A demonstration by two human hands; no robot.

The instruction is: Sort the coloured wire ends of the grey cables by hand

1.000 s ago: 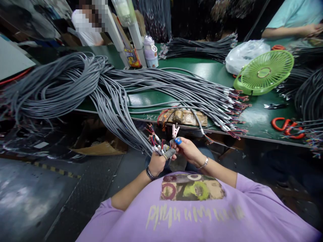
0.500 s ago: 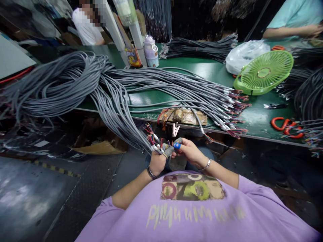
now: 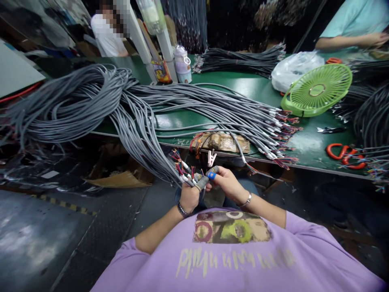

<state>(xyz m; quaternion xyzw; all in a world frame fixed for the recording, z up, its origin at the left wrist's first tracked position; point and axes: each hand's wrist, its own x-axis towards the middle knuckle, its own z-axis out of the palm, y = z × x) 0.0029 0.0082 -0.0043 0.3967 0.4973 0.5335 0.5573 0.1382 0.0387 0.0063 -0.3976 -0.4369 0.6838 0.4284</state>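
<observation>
My left hand [image 3: 189, 196] is closed round the ends of several grey cables [image 3: 152, 150] that hang off the bench edge; their stripped coloured wires [image 3: 181, 166] stick up above my fist. A grey sleeve covers its thumb. My right hand [image 3: 226, 182], with blue and grey finger covers, pinches the thin wire tips right beside the left thumb. A pink clip [image 3: 211, 157] hangs just above both hands.
A large bundle of grey cables [image 3: 75, 101] lies across the green bench [image 3: 252, 87]. A taped wooden block [image 3: 221, 141] sits at its edge. A green fan [image 3: 317, 90], red scissors [image 3: 343, 154], a plastic bag [image 3: 296, 65] and a bottle [image 3: 184, 65] stand farther off. Other people sit behind.
My right hand has come down from the pink clip to the wire tips beside my left thumb. The left hand keeps its hold on the cable ends.
</observation>
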